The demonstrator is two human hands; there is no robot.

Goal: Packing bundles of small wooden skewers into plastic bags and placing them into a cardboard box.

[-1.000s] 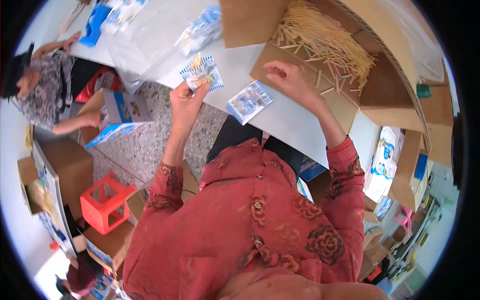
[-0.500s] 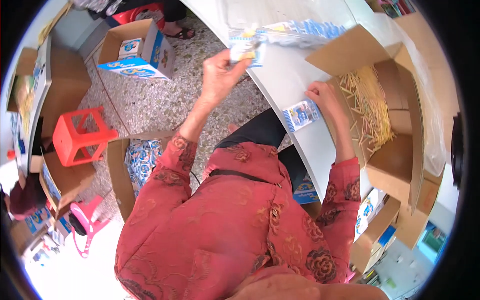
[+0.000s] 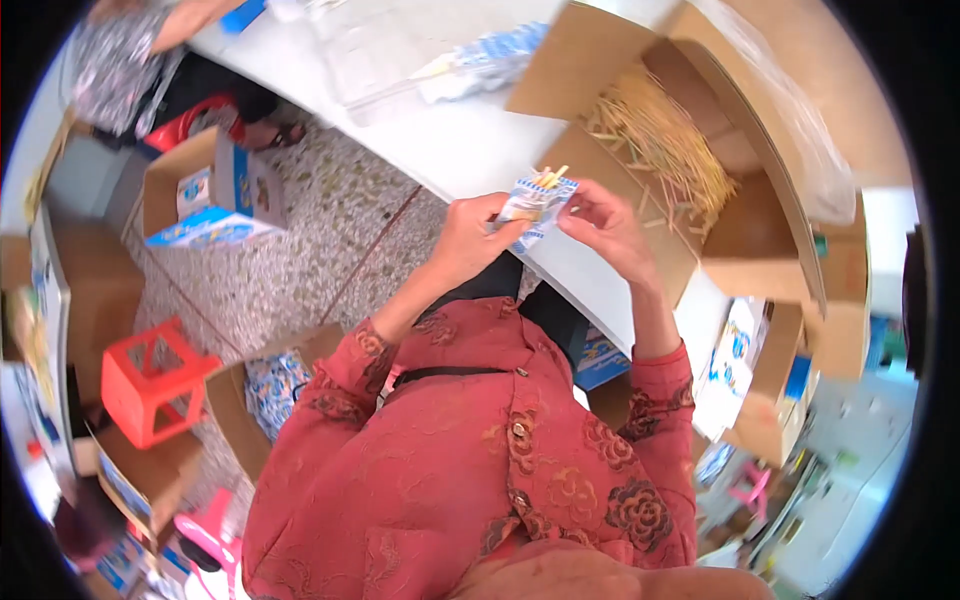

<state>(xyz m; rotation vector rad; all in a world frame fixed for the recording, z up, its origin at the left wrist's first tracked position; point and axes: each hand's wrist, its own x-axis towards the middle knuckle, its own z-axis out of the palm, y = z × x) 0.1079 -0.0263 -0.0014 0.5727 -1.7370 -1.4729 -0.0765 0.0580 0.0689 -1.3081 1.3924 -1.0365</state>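
Note:
Over the front edge of the white table (image 3: 455, 150), my left hand (image 3: 468, 236) pinches a small blue-and-white printed packet (image 3: 530, 205) between thumb and fingers. Several thin pale-yellow sticks (image 3: 553, 177) jut from its upper end. My right hand (image 3: 612, 228) is closed at the packet's right edge, thumb and fingertips together against it. Just beyond that hand stands a large open cardboard box (image 3: 765, 225) with a heap of thin yellow sticks (image 3: 665, 130); some lie loose on its near flap.
A blue-and-white pile of packets (image 3: 490, 60) lies farther along the table. A carton of packets (image 3: 270, 395) stands on the floor by my left arm. Further left are a red stool (image 3: 155, 380) and a printed carton (image 3: 215, 195). Another person's arm (image 3: 190, 20) shows at top left.
My left hand has drawn its packet in toward my right hand, which has come off the table to meet it. The packet that lay on the table no longer shows there. The view has shifted.

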